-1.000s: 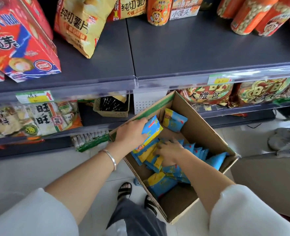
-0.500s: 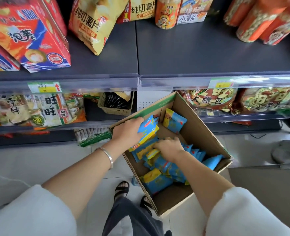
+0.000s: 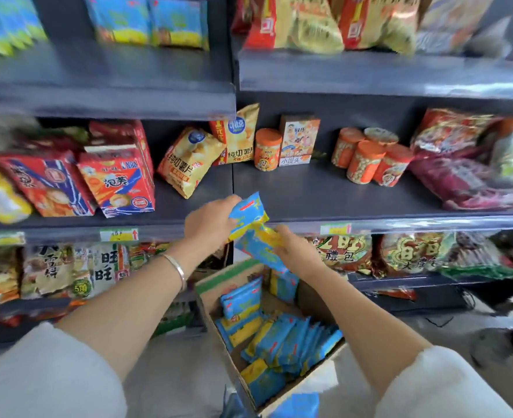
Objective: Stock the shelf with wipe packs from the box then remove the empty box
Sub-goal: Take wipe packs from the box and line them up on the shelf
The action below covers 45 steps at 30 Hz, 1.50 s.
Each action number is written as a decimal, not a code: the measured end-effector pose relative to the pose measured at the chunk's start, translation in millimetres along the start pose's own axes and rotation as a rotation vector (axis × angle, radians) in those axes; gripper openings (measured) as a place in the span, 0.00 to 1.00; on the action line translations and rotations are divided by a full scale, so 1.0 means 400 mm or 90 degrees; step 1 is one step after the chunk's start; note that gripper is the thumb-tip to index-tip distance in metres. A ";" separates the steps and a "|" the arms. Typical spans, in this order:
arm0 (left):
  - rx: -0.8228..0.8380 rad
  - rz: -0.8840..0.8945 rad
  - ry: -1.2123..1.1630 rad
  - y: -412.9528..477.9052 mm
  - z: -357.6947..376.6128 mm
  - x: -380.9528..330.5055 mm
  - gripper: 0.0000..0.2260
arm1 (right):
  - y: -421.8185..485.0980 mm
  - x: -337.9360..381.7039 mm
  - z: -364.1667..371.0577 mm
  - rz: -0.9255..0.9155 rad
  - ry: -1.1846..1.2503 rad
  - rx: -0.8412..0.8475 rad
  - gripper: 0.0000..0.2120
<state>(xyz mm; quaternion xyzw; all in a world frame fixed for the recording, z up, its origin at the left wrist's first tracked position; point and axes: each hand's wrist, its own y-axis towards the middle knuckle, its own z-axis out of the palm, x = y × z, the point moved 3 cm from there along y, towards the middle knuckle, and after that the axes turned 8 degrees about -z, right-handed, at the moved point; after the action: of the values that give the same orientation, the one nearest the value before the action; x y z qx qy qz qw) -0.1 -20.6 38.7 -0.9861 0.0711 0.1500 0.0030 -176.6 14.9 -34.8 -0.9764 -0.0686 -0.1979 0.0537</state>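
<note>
Head view: both hands just rose from the box (image 3: pixel 216 294) to the middle shelf (image 3: pixel 324 194), left hand (image 3: pixel 210 224) gripping one wipe pack (image 3: pixel 247 211), right hand (image 3: pixel 293 251) gripping a second pack (image 3: pixel 256 251); many boxed packs (image 3: pixel 279 336) remain, stocking continues.

Middle shelf (image 3: pixel 303 194): bare deck front-centre, open from the front lip back to the orange jar (image 3: pixel 268 149) and small carton (image 3: pixel 299 140) at the rear. Left bound: yellow chip bags (image 3: pixel 189 161), then red snack boxes (image 3: pixel 116 179). Right bound: orange canister cluster (image 3: pixel 366 159), with red bags (image 3: pixel 466 179) beyond. Upper shelf board (image 3: pixel 370 82) caps headroom. Left hand (image 3: pixel 210 224) gripping upper wipe pack (image 3: pixel 249 211) and right hand (image 3: pixel 294 251) gripping lower wipe pack (image 3: pixel 259 247) sit at the lip, facing that gap.
</note>
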 end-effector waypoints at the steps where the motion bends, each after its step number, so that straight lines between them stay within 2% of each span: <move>1: -0.035 0.000 -0.007 -0.003 -0.046 -0.005 0.16 | 0.001 0.023 -0.037 -0.012 0.015 -0.033 0.21; 4: -0.134 0.001 -0.036 -0.010 -0.179 -0.006 0.18 | 0.010 0.098 -0.145 -0.070 0.064 -0.140 0.21; 7: -0.234 -0.001 -0.039 -0.019 -0.309 0.007 0.15 | 0.024 0.186 -0.241 -0.128 0.083 -0.219 0.21; 13: -0.431 0.046 0.007 -0.020 -0.526 0.072 0.16 | 0.061 0.396 -0.398 -0.269 0.105 -0.374 0.23; 19: -0.491 0.025 -0.014 0.068 -0.698 0.201 0.18 | 0.144 0.568 -0.480 -0.303 0.166 -0.447 0.17; 22: -0.488 0.027 -0.022 0.124 -0.754 0.273 0.16 | 0.205 0.636 -0.502 -0.287 0.201 -0.465 0.17; 28: -0.459 0.044 -0.046 0.243 -0.820 0.401 0.14 | 0.339 0.738 -0.518 -0.207 0.233 -0.492 0.25; 38: -0.365 0.033 -0.062 0.400 -0.805 0.523 0.11 | 0.476 0.744 -0.538 -0.060 0.279 -0.523 0.12; 45: -0.330 0.054 -0.016 0.493 -0.758 0.534 0.13 | 0.582 0.680 -0.571 0.020 0.365 -0.537 0.12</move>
<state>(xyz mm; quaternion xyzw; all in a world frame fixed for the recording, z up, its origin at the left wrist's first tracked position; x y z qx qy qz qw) 263.4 -253.6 268.0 -0.9483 0.0716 0.1750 -0.2549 21.1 -213.9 263.4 -0.8204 0.0493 -0.4673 -0.3257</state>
